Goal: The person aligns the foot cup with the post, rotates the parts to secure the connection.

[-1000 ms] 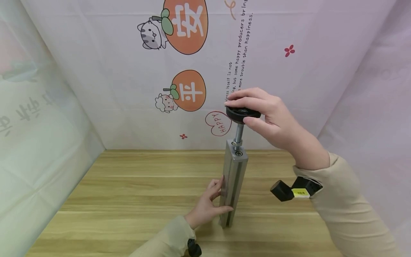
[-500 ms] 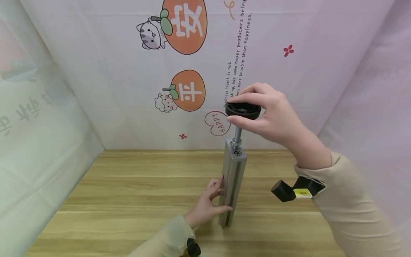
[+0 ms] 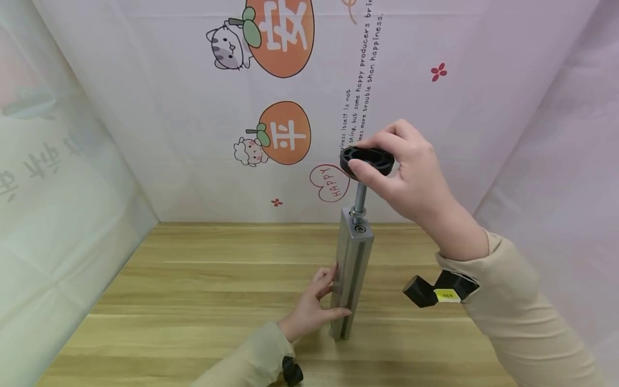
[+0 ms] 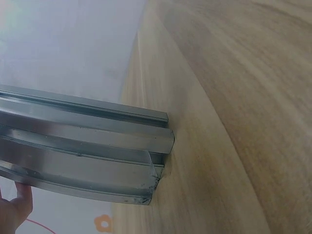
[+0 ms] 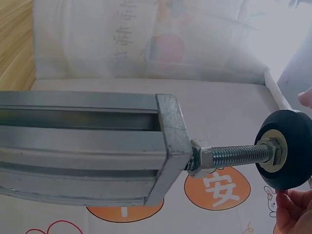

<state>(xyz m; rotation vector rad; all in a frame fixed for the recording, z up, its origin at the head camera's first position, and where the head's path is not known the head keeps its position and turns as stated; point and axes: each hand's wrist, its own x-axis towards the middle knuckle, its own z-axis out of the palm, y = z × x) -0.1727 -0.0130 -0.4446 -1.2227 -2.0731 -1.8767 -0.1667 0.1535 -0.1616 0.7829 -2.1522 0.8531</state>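
An aluminium profile [image 3: 350, 269] stands upright on the wooden table, its end plate on top. Low on it, my left hand [image 3: 309, 314] grips the sides, thumb across the near face and fingers at the far left. From the end plate rises a threaded rod [image 5: 239, 156] with a hex nut [image 5: 202, 158] close to the plate. The rod carries a round black levelling foot [image 5: 287, 146], hollow side up. My right hand [image 3: 416, 172] pinches that foot by its rim, thumb at the near side and fingers behind. In the left wrist view the profile's lower end [image 4: 156, 161] meets the tabletop.
The wooden tabletop [image 3: 217, 301] runs back to a white printed cloth [image 3: 387, 80]. More cloth [image 3: 63, 188] hangs at the left and right sides. Black wrist cameras [image 3: 435, 290] sit on both sleeves.
My right hand's fingers have slid off the top of the foot, and the thumb has come round its near rim to pinch it. My left hand and the profile stay put.
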